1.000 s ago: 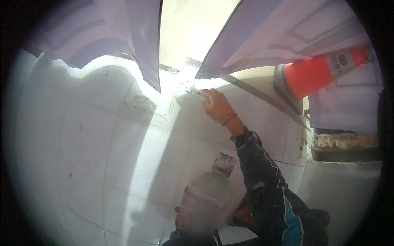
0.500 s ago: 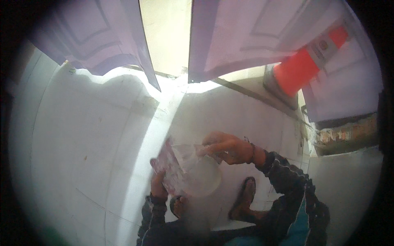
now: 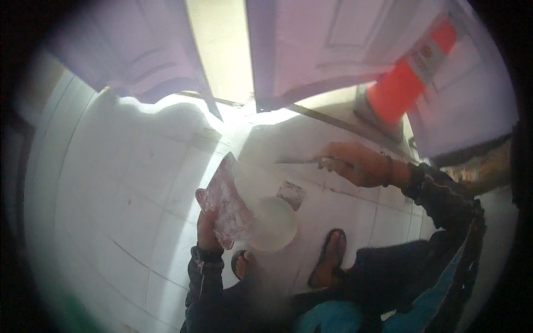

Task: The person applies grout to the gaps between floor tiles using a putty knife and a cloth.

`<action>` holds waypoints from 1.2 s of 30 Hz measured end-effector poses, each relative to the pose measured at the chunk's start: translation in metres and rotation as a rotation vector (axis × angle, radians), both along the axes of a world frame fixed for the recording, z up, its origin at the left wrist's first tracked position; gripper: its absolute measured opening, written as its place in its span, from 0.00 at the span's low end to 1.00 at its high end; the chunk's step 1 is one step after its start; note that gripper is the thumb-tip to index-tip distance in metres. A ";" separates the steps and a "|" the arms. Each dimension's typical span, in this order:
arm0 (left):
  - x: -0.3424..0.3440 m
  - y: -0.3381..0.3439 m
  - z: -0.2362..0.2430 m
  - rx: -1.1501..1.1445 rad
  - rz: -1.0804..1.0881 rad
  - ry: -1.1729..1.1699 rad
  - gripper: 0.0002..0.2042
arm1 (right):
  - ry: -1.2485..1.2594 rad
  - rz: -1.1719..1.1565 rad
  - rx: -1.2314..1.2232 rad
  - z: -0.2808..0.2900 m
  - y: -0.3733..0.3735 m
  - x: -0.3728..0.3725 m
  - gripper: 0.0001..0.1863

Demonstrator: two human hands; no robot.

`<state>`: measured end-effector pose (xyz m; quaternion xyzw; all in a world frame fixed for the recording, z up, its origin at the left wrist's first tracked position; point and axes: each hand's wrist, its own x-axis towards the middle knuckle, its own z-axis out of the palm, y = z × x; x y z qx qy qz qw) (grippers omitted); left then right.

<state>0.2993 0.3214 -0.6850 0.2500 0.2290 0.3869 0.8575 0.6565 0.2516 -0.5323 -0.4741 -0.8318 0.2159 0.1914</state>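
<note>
Your left hand (image 3: 207, 233) was clamped on the outer edge of a reddish board (image 3: 225, 202), probably so that its smeared face stayed turned up and the paste did not slide off. The board was in front of you, above your left foot (image 3: 242, 265) in the view and well apart from the curtains (image 3: 311, 50). Your right hand (image 3: 358, 165) was closed around a thin tool (image 3: 297, 162), off to the board's right and not touching it. The tool pointed left, likely gripped at one end to let the blade reach past your fingers. A pale round tub, as it seemed (image 3: 272, 225), showed just beside the board, perhaps put between your feet to be in easy reach; haze blurred its outline. Near it on the tiles (image 3: 139, 166) was a small dark flat piece (image 3: 291, 195) with whitish marks.

The board looked maroon under a patchy, whitish coat, thickest over its middle, with redder edges. The tool looked like a narrow dark line, seen nearly edge-on, so you could not judge its blade's width
</note>
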 end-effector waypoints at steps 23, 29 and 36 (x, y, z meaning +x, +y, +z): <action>0.066 0.024 0.120 0.123 -0.117 0.594 0.22 | 0.255 -0.320 -0.405 -0.255 -0.142 -0.043 0.19; 0.089 0.015 0.103 0.042 -0.154 0.584 0.18 | 0.047 -0.291 -0.453 -0.288 -0.137 -0.089 0.19; 0.106 -0.021 0.063 -0.011 -0.289 0.544 0.20 | -0.012 -0.165 -0.435 -0.274 -0.132 -0.054 0.23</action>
